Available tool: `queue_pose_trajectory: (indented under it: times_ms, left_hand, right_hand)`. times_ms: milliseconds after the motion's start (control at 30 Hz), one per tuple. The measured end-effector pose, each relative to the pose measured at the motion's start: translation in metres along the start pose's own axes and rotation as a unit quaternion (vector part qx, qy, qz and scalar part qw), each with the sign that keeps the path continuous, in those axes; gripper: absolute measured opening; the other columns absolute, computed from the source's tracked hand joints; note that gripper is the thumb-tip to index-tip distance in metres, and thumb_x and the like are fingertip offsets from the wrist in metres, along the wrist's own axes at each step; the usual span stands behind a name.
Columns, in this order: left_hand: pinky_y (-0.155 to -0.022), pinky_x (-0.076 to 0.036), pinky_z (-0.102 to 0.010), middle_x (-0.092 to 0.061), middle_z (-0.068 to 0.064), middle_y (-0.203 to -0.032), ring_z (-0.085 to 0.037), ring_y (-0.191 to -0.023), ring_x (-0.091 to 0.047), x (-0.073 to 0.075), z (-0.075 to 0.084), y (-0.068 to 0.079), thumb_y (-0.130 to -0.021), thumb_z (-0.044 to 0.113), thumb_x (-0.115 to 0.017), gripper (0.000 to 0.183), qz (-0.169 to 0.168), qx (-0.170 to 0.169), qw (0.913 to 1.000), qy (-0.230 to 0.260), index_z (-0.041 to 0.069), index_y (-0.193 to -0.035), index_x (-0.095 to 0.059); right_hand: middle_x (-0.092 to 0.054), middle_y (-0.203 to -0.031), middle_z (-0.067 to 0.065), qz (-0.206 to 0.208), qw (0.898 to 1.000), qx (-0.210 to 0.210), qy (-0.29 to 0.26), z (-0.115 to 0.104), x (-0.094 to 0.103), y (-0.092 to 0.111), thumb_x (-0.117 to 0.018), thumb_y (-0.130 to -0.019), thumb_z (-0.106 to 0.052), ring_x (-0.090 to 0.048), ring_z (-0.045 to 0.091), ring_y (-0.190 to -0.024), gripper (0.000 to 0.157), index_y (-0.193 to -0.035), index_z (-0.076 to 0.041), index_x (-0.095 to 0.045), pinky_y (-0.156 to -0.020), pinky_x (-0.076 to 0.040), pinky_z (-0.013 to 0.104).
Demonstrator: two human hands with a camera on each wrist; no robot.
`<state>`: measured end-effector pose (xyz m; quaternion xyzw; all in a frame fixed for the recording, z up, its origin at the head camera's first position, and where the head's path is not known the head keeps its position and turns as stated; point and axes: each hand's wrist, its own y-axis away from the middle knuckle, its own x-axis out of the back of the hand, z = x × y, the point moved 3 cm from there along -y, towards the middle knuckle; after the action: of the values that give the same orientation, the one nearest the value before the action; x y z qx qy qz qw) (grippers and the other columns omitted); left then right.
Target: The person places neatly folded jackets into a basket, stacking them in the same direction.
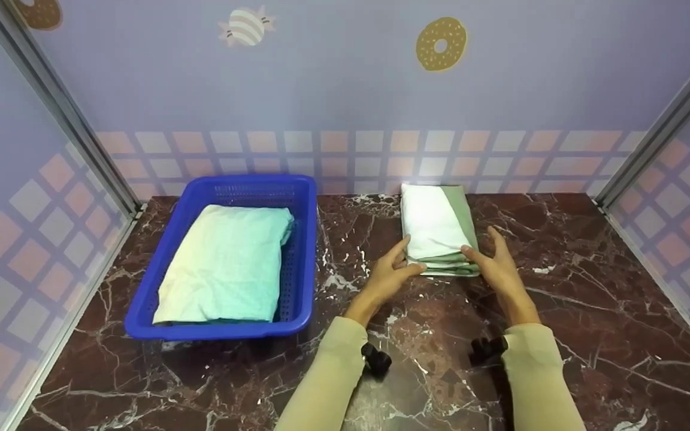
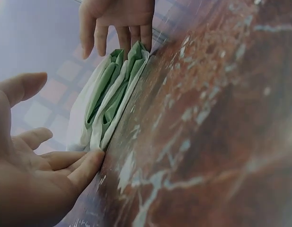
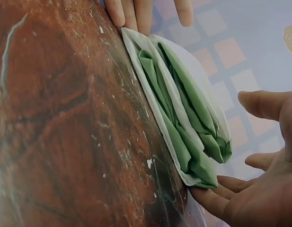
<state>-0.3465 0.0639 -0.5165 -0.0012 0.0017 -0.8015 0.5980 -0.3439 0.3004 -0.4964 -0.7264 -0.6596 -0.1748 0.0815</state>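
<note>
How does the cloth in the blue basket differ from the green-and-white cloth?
The basket cloth looks larger than the green-and-white cloth. The basket cloth shows cream and aqua tints; the other, white with green. The basket cloth lies in the blue basket, the other on the marbled tabletop between the left hand and right hand. Both appear folded.
</note>
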Motion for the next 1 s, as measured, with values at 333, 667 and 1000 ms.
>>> queue_pose_trajectory:
  times_ms: [333, 667, 1000]
  left_hand:
    - [-0.08, -0.062, -0.038, -0.075, -0.019, -0.114, -0.033, -0.095, -0.073, 0.009, 0.0, 0.003, -0.096, 0.014, -0.074, 0.076, 0.007, 0.023, 0.9996, 0.011, 0.007, -0.163, -0.041]
    - [-0.047, -0.055, -0.028, -0.072, -0.014, -0.08, -0.019, -0.054, -0.065, 0.025, -0.002, 0.009, -0.099, 0.031, -0.072, 0.083, 0.027, 0.093, 0.9951, -0.02, 0.004, -0.166, -0.031]
    - [-0.04, -0.051, -0.029, -0.071, -0.018, -0.084, -0.018, -0.046, -0.061, 0.039, 0.002, 0.016, -0.101, 0.047, -0.068, 0.06, 0.047, 0.093, 0.9864, -0.127, 0.002, -0.14, -0.063]
  right_hand:
    - [-0.017, -0.171, 0.029, 0.001, 0.999, -0.035, -0.009, 0.003, -0.005, -0.001, -0.063, -0.105, -0.036, -0.031, 0.045, -0.151, 0.093, -0.171, -0.007, -0.005, -0.12, -0.033, 0.057]
    - [-0.052, -0.146, 0.031, -0.016, 0.998, -0.059, -0.012, 0.006, -0.007, 0.0, -0.059, -0.108, -0.042, -0.068, 0.017, -0.087, 0.084, -0.169, -0.003, -0.018, -0.069, -0.06, 0.031]
    - [-0.069, -0.1, 0.013, -0.038, 0.998, -0.049, -0.015, 0.012, -0.009, -0.001, -0.062, -0.106, -0.043, -0.068, 0.016, -0.064, 0.08, -0.163, 0.004, -0.03, -0.059, -0.061, 0.035]
